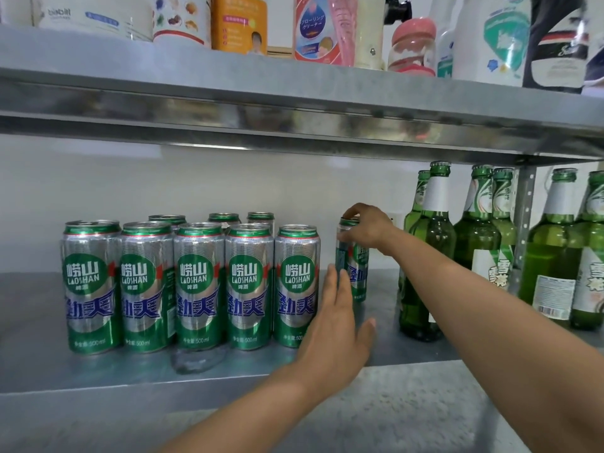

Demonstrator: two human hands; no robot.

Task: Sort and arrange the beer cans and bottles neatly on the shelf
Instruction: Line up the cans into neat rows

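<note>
1. Laoshan beer can [359, 276]: upright, long axis vertical, label turned rightward; alone between the can block and the bottles.
2. Your right hand [366, 228]: fingers curled over its top rim, gripping.
3. Your left hand [336, 322]: fingers straight, together, beside the can's lower side; contact unclear.
4. Can block [199, 282]: upright, labels facing you.
5. Green beer bottles [434, 237]: upright, right.
6. Galvanised metal shelf [32, 322]; white wall [228, 184].
</note>
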